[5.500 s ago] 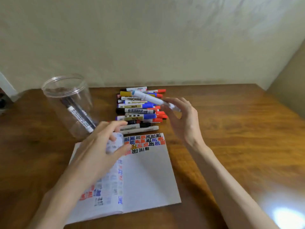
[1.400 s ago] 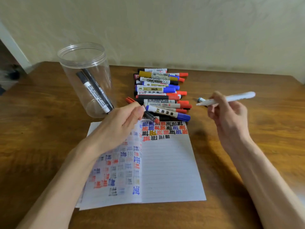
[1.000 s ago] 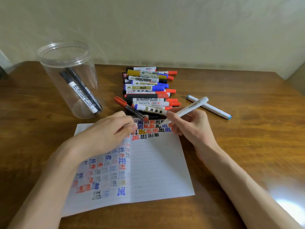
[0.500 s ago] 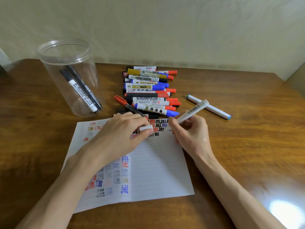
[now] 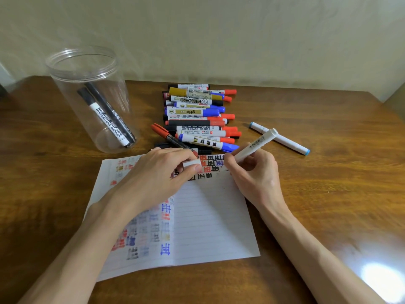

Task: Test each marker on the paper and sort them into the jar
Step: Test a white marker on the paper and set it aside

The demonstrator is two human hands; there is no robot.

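A person works at a wooden table (image 5: 328, 183). Both forearms reach in from the bottom edge, where they are cut off. The right hand (image 5: 258, 176) curls its fingers round a white marker (image 5: 255, 147), held like a pen and slanting up to the right over the top right corner of a lined sheet of paper (image 5: 210, 220). The marker's tip is hidden behind the fingers, so I cannot tell whether it touches the page.

The left hand (image 5: 153, 178) lies on the paper, thumb and forefinger pinching a small white cap (image 5: 191, 164). It covers part of the rows of red, blue and black test marks. More marks down the left part of the sheet are blurred.

Beyond the paper lies a pile of markers (image 5: 197, 113) with red, blue and black caps, overlapping too much to count. To its right, apart from it, lies another white marker with blue ends (image 5: 285, 140). At the far left stands a clear jar (image 5: 72, 99) with two black markers (image 5: 107, 115) leaning inside. A bright glare (image 5: 383, 279) washes out the table's near right corner.
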